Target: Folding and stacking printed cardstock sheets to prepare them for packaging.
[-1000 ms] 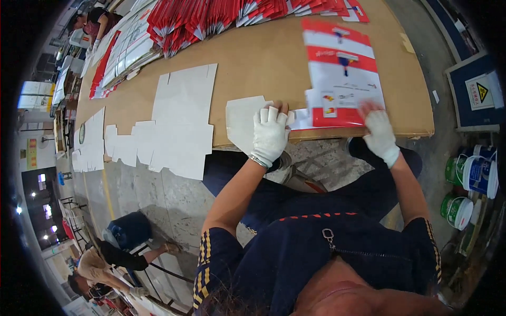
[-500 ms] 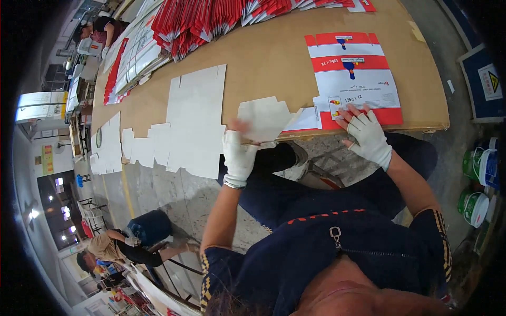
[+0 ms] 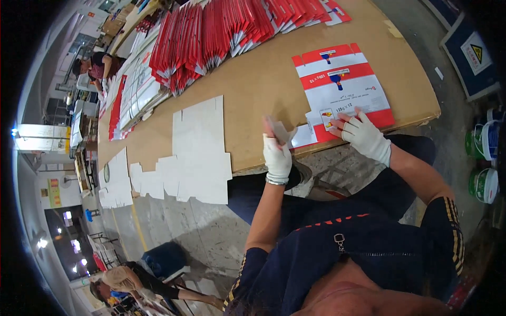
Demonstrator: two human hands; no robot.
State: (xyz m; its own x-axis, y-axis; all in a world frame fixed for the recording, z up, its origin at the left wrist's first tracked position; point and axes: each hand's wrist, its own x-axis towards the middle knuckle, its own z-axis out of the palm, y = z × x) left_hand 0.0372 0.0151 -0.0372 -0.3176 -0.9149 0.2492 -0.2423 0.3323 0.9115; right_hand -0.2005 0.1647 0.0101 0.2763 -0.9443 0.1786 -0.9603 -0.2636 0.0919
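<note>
A flat red, white and blue printed carton blank point(image 3: 353, 97) lies at the table's right front edge. My right hand point(image 3: 363, 137), in a white fingerless glove, rests flat on its near edge with the fingers spread. At the blank's left end a small pale flap point(image 3: 283, 135) stands raised, blurred by motion. My left hand point(image 3: 278, 159), gloved alike, has that flap at its fingers; the fingertips are smeared. Farther left, a plain whitish cardboard blank point(image 3: 199, 142) lies with its cut-out tabs over the front edge.
A long row of folded red cartons point(image 3: 211, 39) fills the table's far side. Bundled white sheets point(image 3: 139, 89) lie to its left. Green-and-white buckets point(image 3: 484, 185) stand on the floor at right. One co-worker point(image 3: 126, 279) sits at lower left; another point(image 3: 100, 68) is at far left.
The flap, flat half a second ago, has swung up and to the right with my left hand. My right hand stays on the printed blank. The whole view has shifted and tilted.
</note>
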